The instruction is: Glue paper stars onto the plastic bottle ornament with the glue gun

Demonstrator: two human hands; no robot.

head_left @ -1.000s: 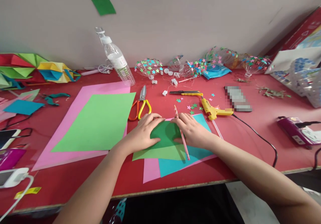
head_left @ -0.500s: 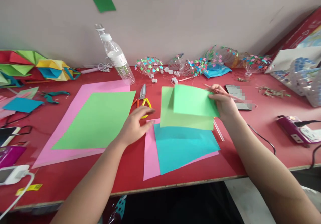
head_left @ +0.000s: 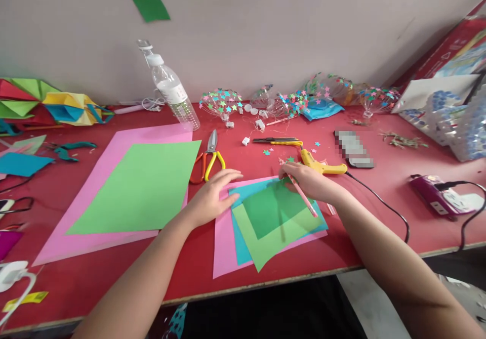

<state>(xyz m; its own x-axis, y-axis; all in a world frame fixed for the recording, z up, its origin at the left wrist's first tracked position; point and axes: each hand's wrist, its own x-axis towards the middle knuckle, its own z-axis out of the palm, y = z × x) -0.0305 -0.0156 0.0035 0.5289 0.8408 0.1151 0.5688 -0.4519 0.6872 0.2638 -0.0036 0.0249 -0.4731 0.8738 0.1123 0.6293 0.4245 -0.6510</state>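
In the head view, my right hand (head_left: pixel 306 179) is closed around a pink patterned pencil (head_left: pixel 304 196), its fingertips at the far edge of a dark green sheet of paper (head_left: pixel 271 212). That sheet lies on a larger light green sheet (head_left: pixel 261 253). Beneath them are a blue sheet (head_left: pixel 239 238) and a pink sheet (head_left: pixel 223 248), askew to each other. My left hand (head_left: pixel 208 197) hovers or rests by the stack's left edge, fingers apart and holding nothing; contact is unclear. Scissors (head_left: pixel 211 159) with red and yellow handles lie just beyond it.
A large green sheet (head_left: pixel 136 187) on pink paper (head_left: pixel 53 238) covers the left middle. Behind my right hand are a yellow glue gun (head_left: pixel 322 166) and a cutter knife (head_left: pixel 277 140). A plastic bottle (head_left: pixel 172 91) leans on the wall. A phone (head_left: pixel 353 149) lies at right.
My right hand lifted the green sheets off the blue one, then lowered them back, now turned at an angle. My left hand let go of them and moved left.
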